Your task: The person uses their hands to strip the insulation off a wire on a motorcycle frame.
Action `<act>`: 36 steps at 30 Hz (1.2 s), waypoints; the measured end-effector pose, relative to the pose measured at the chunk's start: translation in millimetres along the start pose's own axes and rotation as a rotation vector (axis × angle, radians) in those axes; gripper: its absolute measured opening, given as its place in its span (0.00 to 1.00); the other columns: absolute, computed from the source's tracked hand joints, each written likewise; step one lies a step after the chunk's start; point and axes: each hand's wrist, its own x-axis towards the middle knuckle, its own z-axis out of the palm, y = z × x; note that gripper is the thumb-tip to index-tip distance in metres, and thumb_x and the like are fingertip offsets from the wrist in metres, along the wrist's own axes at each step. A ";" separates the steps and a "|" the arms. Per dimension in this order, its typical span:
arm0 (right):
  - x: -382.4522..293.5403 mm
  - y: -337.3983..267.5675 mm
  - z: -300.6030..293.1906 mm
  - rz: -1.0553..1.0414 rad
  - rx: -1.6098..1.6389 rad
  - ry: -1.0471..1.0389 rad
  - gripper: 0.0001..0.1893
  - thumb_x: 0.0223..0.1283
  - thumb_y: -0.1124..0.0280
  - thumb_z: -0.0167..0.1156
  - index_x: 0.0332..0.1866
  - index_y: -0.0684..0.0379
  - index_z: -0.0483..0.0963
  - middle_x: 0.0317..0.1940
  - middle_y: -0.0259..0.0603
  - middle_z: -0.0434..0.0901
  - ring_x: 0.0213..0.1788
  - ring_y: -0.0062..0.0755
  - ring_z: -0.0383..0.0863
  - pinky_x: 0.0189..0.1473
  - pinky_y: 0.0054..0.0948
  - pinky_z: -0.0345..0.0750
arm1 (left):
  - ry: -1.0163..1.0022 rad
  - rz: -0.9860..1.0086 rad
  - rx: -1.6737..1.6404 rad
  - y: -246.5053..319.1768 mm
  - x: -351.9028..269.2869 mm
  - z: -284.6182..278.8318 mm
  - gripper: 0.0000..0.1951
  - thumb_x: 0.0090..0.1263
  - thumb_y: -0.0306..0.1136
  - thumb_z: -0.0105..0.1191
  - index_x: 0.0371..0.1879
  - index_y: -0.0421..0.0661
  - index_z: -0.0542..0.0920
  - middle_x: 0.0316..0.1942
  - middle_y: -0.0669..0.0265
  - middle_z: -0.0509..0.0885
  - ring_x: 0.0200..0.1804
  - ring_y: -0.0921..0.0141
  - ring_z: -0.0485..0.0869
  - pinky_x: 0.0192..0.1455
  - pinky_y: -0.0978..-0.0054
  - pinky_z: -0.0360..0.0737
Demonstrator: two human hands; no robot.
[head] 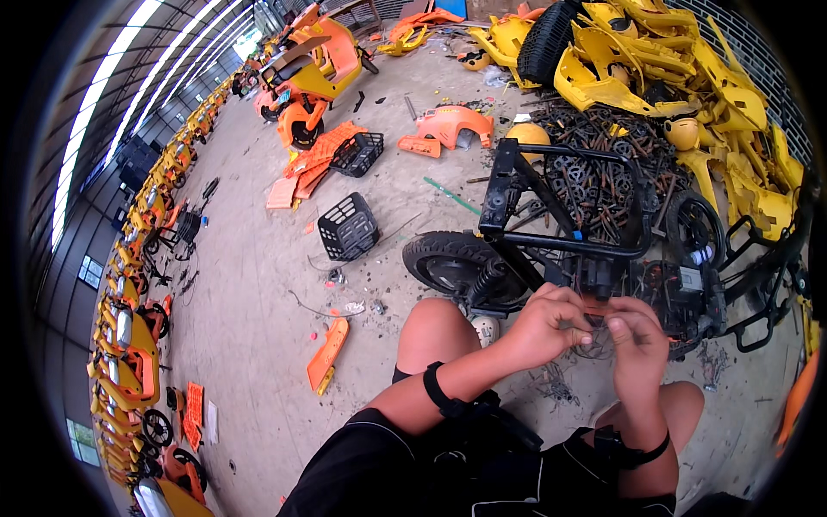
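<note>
A stripped black scooter frame [575,240] stands before me, with a rear wheel [452,265] and a coil-spring shock absorber [489,282] on its left. My left hand [555,321] is at the near side of the frame, thumb and fingers bent close together. Opposite it, my right hand [636,336] has its thumb near its curled fingers. An orange-red part [597,306] shows in the gap between the hands. Thin wires [591,349] hang just below them; whether either hand pinches one is too small to tell. Exposed wiring [652,278] fills the frame's middle.
Behind the frame lies a heap of rusty bolts and sprockets [594,174], with yellow body panels [646,58] piled beyond. A black plastic basket [349,226] and orange panels [323,155] lie on the concrete floor to the left. Scooters [129,349] line the far left wall.
</note>
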 end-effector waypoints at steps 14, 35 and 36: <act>5.6 -0.6 5.6 -0.004 -0.009 -0.001 0.04 0.62 0.77 0.64 0.35 0.68 0.80 0.44 0.44 0.82 0.46 0.31 0.81 0.51 0.28 0.76 | 0.168 -0.054 -0.058 -6.4 2.3 0.9 0.12 0.48 0.29 0.75 0.22 0.44 0.81 0.37 0.66 0.81 0.47 0.66 0.77 0.53 0.70 0.72; 6.1 -3.5 4.4 -0.008 -0.022 -0.057 0.03 0.60 0.79 0.63 0.34 0.68 0.80 0.43 0.44 0.83 0.46 0.33 0.81 0.52 0.29 0.75 | -0.282 -0.103 -0.346 -0.5 3.6 -13.2 0.07 0.71 0.32 0.58 0.38 0.41 0.85 0.34 0.64 0.85 0.44 0.70 0.81 0.49 0.71 0.77; 6.1 -3.8 4.4 -0.010 -0.031 -0.059 0.03 0.60 0.79 0.63 0.34 0.68 0.80 0.43 0.44 0.83 0.46 0.33 0.81 0.52 0.29 0.75 | -0.257 -0.064 -0.300 -0.8 4.9 -13.8 0.06 0.69 0.31 0.61 0.37 0.42 0.86 0.34 0.64 0.85 0.43 0.68 0.81 0.49 0.71 0.77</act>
